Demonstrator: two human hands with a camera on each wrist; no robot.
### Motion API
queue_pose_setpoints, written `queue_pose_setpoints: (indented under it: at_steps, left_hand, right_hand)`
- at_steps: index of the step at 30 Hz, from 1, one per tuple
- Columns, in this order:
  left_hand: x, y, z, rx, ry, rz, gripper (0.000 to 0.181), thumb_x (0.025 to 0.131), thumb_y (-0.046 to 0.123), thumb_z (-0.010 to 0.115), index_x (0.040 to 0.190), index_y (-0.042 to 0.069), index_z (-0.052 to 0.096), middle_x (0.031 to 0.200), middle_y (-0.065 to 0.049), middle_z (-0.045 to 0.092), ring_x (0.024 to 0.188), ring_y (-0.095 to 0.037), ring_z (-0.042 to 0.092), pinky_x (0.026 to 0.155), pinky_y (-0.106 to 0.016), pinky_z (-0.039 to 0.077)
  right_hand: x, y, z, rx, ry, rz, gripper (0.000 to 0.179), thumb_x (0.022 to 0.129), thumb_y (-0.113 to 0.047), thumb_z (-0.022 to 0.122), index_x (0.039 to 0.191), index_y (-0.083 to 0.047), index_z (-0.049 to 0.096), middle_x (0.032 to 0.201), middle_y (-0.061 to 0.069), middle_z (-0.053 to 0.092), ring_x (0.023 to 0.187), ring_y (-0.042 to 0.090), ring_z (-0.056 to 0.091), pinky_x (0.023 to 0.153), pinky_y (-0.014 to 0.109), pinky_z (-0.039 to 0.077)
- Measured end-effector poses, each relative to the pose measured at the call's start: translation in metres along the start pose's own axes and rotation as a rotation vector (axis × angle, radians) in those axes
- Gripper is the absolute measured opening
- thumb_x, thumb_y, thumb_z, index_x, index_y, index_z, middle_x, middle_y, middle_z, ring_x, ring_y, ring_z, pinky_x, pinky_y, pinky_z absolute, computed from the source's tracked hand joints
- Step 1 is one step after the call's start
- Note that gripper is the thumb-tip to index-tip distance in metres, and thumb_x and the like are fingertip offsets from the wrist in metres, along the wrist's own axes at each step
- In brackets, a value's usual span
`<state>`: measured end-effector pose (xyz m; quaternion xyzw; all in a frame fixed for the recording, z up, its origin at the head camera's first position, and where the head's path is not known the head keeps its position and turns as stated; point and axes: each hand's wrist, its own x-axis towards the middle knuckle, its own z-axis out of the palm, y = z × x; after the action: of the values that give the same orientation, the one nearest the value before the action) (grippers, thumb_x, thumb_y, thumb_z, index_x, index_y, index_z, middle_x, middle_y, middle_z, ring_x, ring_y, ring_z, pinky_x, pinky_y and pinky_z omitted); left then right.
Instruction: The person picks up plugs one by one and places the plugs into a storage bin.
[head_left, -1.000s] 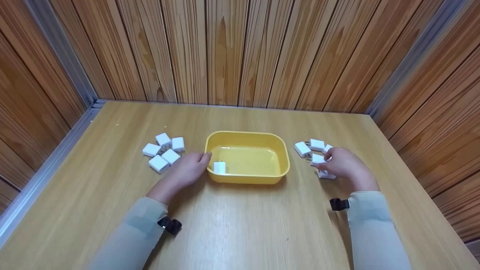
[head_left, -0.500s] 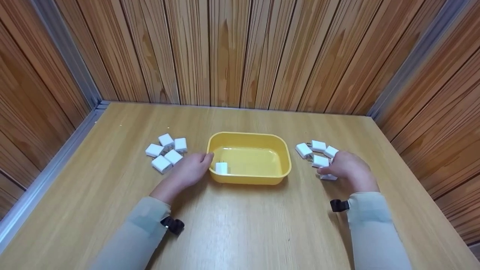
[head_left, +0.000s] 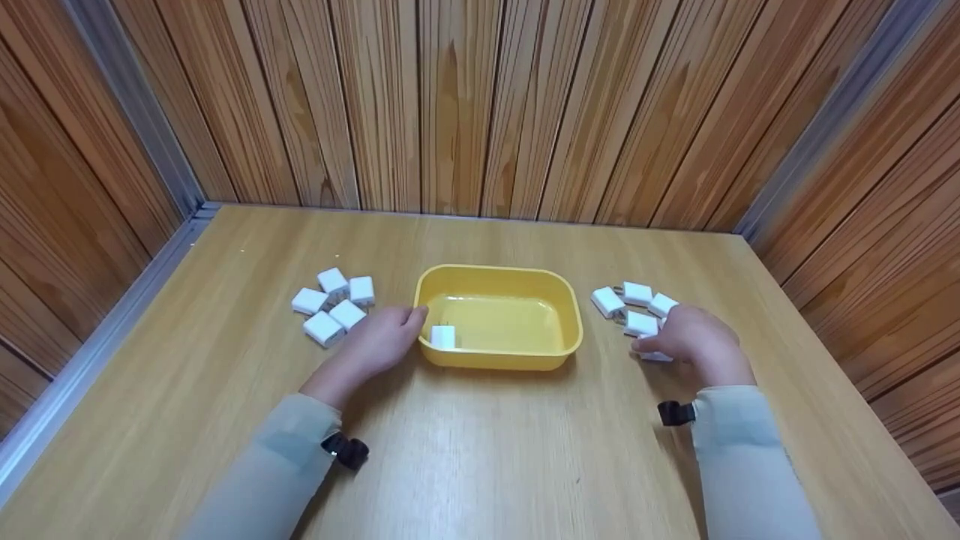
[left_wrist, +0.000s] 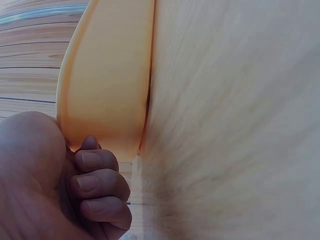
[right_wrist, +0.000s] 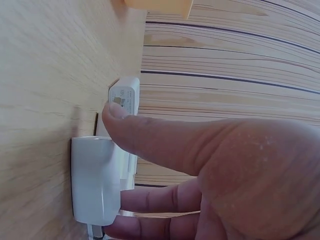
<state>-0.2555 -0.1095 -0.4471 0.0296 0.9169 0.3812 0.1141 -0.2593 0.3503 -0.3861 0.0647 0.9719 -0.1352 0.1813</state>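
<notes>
Left hand (head_left: 376, 337) gripped the yellow tub (head_left: 501, 361) beside it; right hand (head_left: 703, 341), loosely spread, spanned a white adapter (right_wrist: 95, 180) beneath.

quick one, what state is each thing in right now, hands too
yellow tray, upright, uncovered
charger in the tray, lying near the front left corner
left chargers, five visible, lying clustered
right chargers, five visible, lying in a loose group
left hand, gripping the tray's left rim
right hand, thumb and fingers extended at the nearest right charger

Left hand (head_left: 376, 339) curled; right hand (head_left: 697, 341) seemingly spread.
</notes>
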Motion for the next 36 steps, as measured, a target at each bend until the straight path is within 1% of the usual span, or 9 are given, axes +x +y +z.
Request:
queue_pose_setpoints:
  at_steps: [6, 13, 18, 22, 25, 31, 32, 36]
  left_hand:
    - [0.0007, -0.0007, 0.0005, 0.015, 0.004, 0.009, 0.059, 0.118, 0.057, 0.037, 0.136, 0.013, 0.072, 0.093, -0.009, 0.060, 0.098, -0.028, 0.065, 0.089, -0.045, 0.050]
    - [-0.0016, -0.0003, -0.0008, -0.006, -0.005, -0.010, 0.060, 0.117, 0.059, 0.037, 0.139, 0.015, 0.071, 0.098, -0.009, 0.064, 0.101, -0.027, 0.066, 0.091, -0.045, 0.050]
    - [-0.0005, -0.0015, -0.0006, 0.002, 0.000, 0.009, 0.060, 0.118, 0.058, 0.036, 0.137, 0.015, 0.072, 0.098, -0.008, 0.065, 0.101, -0.027, 0.066, 0.092, -0.045, 0.051]
    - [-0.0003, -0.0019, 0.0005, -0.003, 0.000, 0.006, 0.059, 0.118, 0.058, 0.036, 0.136, 0.016, 0.072, 0.098, -0.009, 0.064, 0.100, -0.026, 0.066, 0.092, -0.045, 0.051]
    - [-0.0008, -0.0016, 0.0017, -0.008, -0.003, -0.010, 0.058, 0.117, 0.059, 0.037, 0.136, 0.017, 0.072, 0.096, -0.009, 0.062, 0.098, -0.026, 0.066, 0.090, -0.044, 0.051]
    - [-0.0002, -0.0012, 0.0025, 0.024, 0.024, 0.011, 0.057, 0.118, 0.057, 0.037, 0.124, 0.014, 0.073, 0.089, -0.008, 0.056, 0.088, -0.027, 0.062, 0.080, -0.042, 0.048]
    - [-0.0002, -0.0010, 0.0024, 0.027, 0.028, 0.014, 0.057, 0.118, 0.057, 0.037, 0.124, 0.013, 0.073, 0.089, -0.008, 0.055, 0.088, -0.027, 0.062, 0.079, -0.042, 0.048]
    - [-0.0003, -0.0008, 0.0018, 0.017, 0.020, 0.010, 0.059, 0.118, 0.058, 0.036, 0.133, 0.014, 0.073, 0.091, -0.008, 0.058, 0.091, -0.027, 0.064, 0.082, -0.043, 0.049]
  right_hand:
    - [0.0008, -0.0018, 0.0019, 0.015, 0.004, -0.018, 0.052, 0.094, -0.052, 0.086, 0.104, -0.001, 0.078, 0.084, 0.009, 0.061, 0.079, 0.027, 0.057, 0.070, 0.039, 0.044]
    - [-0.0003, -0.0041, 0.0030, 0.052, 0.002, -0.042, 0.040, 0.095, -0.043, 0.088, 0.100, -0.004, 0.082, 0.082, 0.009, 0.064, 0.077, 0.028, 0.059, 0.071, 0.039, 0.047]
    - [-0.0006, -0.0025, 0.0031, 0.103, -0.005, -0.027, 0.032, 0.096, -0.037, 0.088, 0.101, -0.005, 0.083, 0.087, 0.012, 0.069, 0.080, 0.029, 0.061, 0.074, 0.040, 0.048]
    - [-0.0012, -0.0027, 0.0036, 0.111, -0.006, -0.044, 0.029, 0.097, -0.034, 0.087, 0.102, -0.005, 0.083, 0.090, 0.013, 0.070, 0.080, 0.029, 0.062, 0.073, 0.040, 0.049]
    - [-0.0020, -0.0027, 0.0039, 0.112, -0.012, -0.048, 0.028, 0.097, -0.034, 0.087, 0.103, -0.006, 0.083, 0.090, 0.013, 0.070, 0.079, 0.029, 0.061, 0.071, 0.039, 0.049]
    - [-0.0007, -0.0007, 0.0019, 0.091, -0.018, -0.062, 0.027, 0.098, -0.033, 0.083, 0.096, -0.006, 0.081, 0.079, 0.006, 0.062, 0.074, 0.025, 0.057, 0.067, 0.036, 0.046]
    - [-0.0004, -0.0004, 0.0017, 0.093, -0.020, -0.065, 0.027, 0.097, -0.032, 0.082, 0.096, -0.006, 0.081, 0.077, 0.006, 0.061, 0.073, 0.025, 0.056, 0.067, 0.036, 0.045]
    - [-0.0008, 0.0005, 0.0011, 0.117, -0.025, -0.067, 0.026, 0.097, -0.031, 0.083, 0.098, -0.005, 0.080, 0.078, 0.005, 0.060, 0.073, 0.025, 0.056, 0.067, 0.036, 0.046]
